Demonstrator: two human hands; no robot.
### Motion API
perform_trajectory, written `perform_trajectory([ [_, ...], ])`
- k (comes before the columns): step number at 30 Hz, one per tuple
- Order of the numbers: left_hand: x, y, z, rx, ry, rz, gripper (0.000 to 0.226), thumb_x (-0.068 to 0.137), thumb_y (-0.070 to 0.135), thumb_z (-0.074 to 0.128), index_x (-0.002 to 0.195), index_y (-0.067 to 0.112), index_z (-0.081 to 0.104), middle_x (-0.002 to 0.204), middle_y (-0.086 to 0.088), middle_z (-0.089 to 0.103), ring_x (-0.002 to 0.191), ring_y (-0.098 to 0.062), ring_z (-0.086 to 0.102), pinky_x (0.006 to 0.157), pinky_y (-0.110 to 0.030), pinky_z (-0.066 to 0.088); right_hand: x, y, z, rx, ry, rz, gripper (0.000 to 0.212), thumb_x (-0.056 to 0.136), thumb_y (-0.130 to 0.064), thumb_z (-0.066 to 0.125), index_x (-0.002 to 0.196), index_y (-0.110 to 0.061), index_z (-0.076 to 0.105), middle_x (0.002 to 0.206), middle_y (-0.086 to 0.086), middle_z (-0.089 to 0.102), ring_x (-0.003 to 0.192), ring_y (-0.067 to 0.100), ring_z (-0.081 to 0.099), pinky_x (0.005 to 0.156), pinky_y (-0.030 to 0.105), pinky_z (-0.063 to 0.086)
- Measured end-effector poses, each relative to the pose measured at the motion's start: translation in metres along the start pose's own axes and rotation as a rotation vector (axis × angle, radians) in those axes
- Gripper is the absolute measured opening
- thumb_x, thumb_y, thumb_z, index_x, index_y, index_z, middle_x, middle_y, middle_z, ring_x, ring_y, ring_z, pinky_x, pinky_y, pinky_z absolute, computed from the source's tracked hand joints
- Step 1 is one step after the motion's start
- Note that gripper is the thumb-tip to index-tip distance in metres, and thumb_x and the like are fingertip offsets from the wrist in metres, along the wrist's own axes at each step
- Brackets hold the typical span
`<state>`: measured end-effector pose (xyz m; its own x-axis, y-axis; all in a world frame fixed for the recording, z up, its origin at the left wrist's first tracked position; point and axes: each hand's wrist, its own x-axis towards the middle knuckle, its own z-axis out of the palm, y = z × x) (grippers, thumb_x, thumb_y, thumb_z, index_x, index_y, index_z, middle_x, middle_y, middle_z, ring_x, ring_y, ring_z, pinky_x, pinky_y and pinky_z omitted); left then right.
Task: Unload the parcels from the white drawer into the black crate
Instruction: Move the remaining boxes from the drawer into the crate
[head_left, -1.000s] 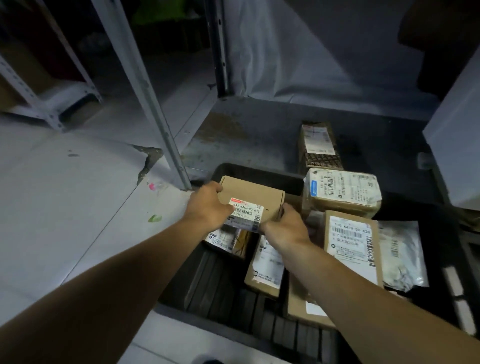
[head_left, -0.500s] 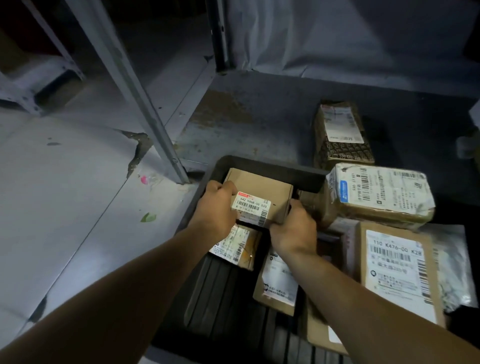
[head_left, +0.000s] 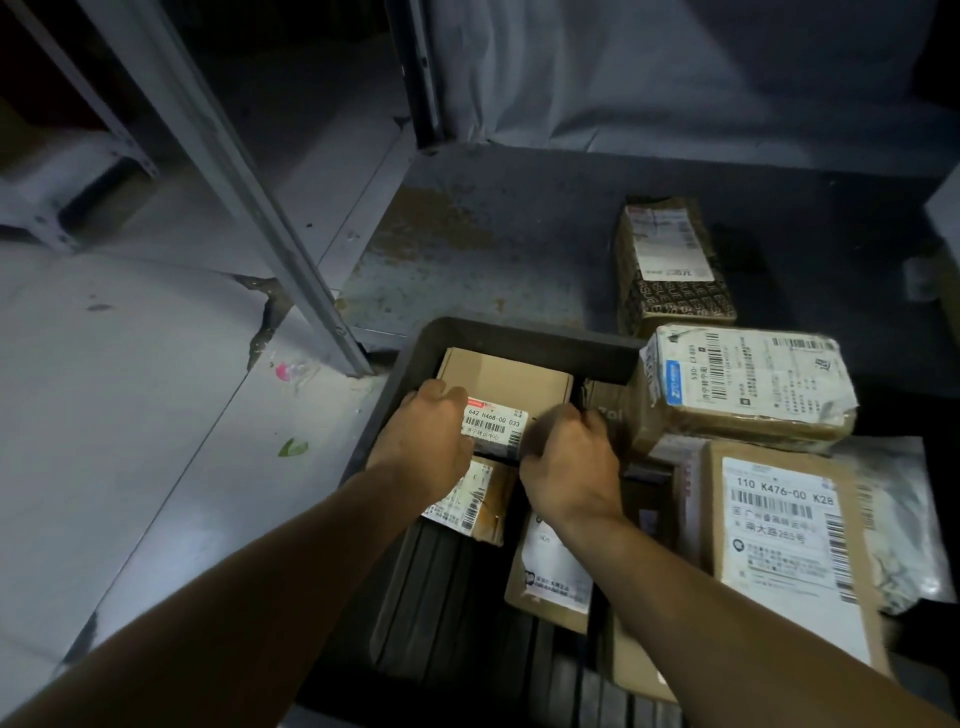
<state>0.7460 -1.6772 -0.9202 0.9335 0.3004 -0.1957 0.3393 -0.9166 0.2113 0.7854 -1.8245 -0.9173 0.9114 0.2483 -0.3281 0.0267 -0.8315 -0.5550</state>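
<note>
A small brown cardboard box with a white barcode label sits in the far left corner of the black crate. My left hand grips the box's near left edge. My right hand holds its near right edge, fingers curled. Under and beside my hands lie other parcels: a small labelled box and a flat brown parcel. A taped brown parcel and a large flat carton lie at the crate's right side. The white drawer is not in view.
A patterned parcel lies on the dark metal shelf behind the crate. A grey rack post slants down just left of the crate. Pale floor spreads to the left. A silvery bag lies at far right.
Both hands have carried the small box forward and down, from above the crate's middle into its far left corner. The view has moved closer to the crate.
</note>
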Motion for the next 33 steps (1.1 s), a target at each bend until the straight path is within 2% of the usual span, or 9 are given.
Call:
perform_trajectory([
  [2,-0.005,-0.001,-0.013,0.031,0.030,0.035,0.040,0.096,0.025,0.061,0.134,0.014,0.053,0.136,-0.008,0.052,0.119,-0.025,0.054,0.098,-0.036,0.051,-0.006,-0.004,-0.007,-0.038,-0.016,-0.059,0.049,0.091,-0.018,0.068,0.136,-0.013,0.050,0.138,0.012,0.044,0.125,0.037,0.051,0.099,0.039,0.047],
  [4,-0.013,-0.001,-0.030,0.180,0.029,0.117,0.051,0.098,0.030,0.056,0.145,0.014,0.044,0.150,-0.011,0.044,0.138,-0.028,0.041,0.111,-0.039,0.043,-0.015,-0.006,-0.017,-0.143,-0.035,-0.176,0.058,0.093,-0.023,0.064,0.146,-0.018,0.042,0.145,0.012,0.038,0.134,0.036,0.041,0.105,0.039,0.043],
  [5,-0.018,0.000,-0.038,0.297,0.010,0.167,0.060,0.100,0.035,0.053,0.153,0.016,0.034,0.159,-0.012,0.033,0.149,-0.030,0.027,0.119,-0.043,0.033,-0.020,-0.008,-0.023,-0.210,-0.047,-0.247,0.064,0.094,-0.027,0.063,0.152,-0.020,0.036,0.151,0.012,0.032,0.139,0.036,0.034,0.110,0.040,0.039],
  [7,-0.031,0.000,-0.054,0.451,-0.033,0.208,0.079,0.100,0.050,0.047,0.161,0.018,0.009,0.170,-0.012,0.003,0.156,-0.033,-0.002,0.126,-0.051,0.013,-0.030,-0.011,-0.037,-0.348,-0.068,-0.374,0.077,0.096,-0.036,0.060,0.160,-0.023,0.021,0.164,0.015,0.015,0.151,0.036,0.014,0.121,0.044,0.027],
  [10,-0.046,0.006,-0.077,0.490,-0.060,0.164,0.095,0.096,0.066,0.043,0.160,0.023,-0.012,0.168,-0.012,-0.018,0.154,-0.033,-0.019,0.126,-0.056,0.003,-0.046,-0.014,-0.063,-0.473,-0.075,-0.444,0.088,0.097,-0.049,0.056,0.163,-0.030,0.001,0.170,0.012,-0.009,0.157,0.033,-0.011,0.126,0.051,0.005],
  [13,-0.059,0.020,-0.102,0.523,-0.053,0.169,0.098,0.094,0.072,0.038,0.159,0.024,-0.017,0.167,-0.011,-0.022,0.154,-0.033,-0.021,0.125,-0.057,0.001,-0.066,-0.014,-0.092,-0.531,-0.028,-0.482,0.090,0.097,-0.054,0.053,0.162,-0.033,-0.007,0.170,0.010,-0.013,0.157,0.032,-0.012,0.126,0.053,0.003],
  [20,-0.086,0.094,-0.162,0.568,0.049,0.247,0.096,0.093,0.075,0.034,0.159,0.028,-0.017,0.168,-0.009,-0.020,0.155,-0.031,-0.019,0.125,-0.057,0.005,-0.113,0.012,-0.184,-0.544,0.137,-0.446,0.088,0.098,-0.053,0.050,0.162,-0.032,-0.005,0.171,0.009,-0.008,0.157,0.031,-0.009,0.126,0.054,0.006],
  [26,-0.106,0.202,-0.194,0.504,0.158,0.396,0.091,0.095,0.074,0.032,0.161,0.029,-0.012,0.170,-0.006,-0.011,0.156,-0.028,-0.013,0.125,-0.053,0.005,-0.160,0.072,-0.281,-0.543,0.304,-0.313,0.087,0.098,-0.054,0.052,0.162,-0.033,-0.003,0.171,0.008,-0.005,0.157,0.031,-0.005,0.127,0.052,0.010],
  [33,-0.133,0.342,-0.197,0.456,0.247,0.631,0.088,0.096,0.072,0.033,0.162,0.029,-0.006,0.171,-0.006,-0.006,0.157,-0.027,-0.008,0.126,-0.050,0.007,-0.212,0.171,-0.368,-0.519,0.467,-0.094,0.083,0.096,-0.055,0.053,0.162,-0.032,0.006,0.171,0.009,0.006,0.157,0.033,0.004,0.125,0.052,0.018],
])
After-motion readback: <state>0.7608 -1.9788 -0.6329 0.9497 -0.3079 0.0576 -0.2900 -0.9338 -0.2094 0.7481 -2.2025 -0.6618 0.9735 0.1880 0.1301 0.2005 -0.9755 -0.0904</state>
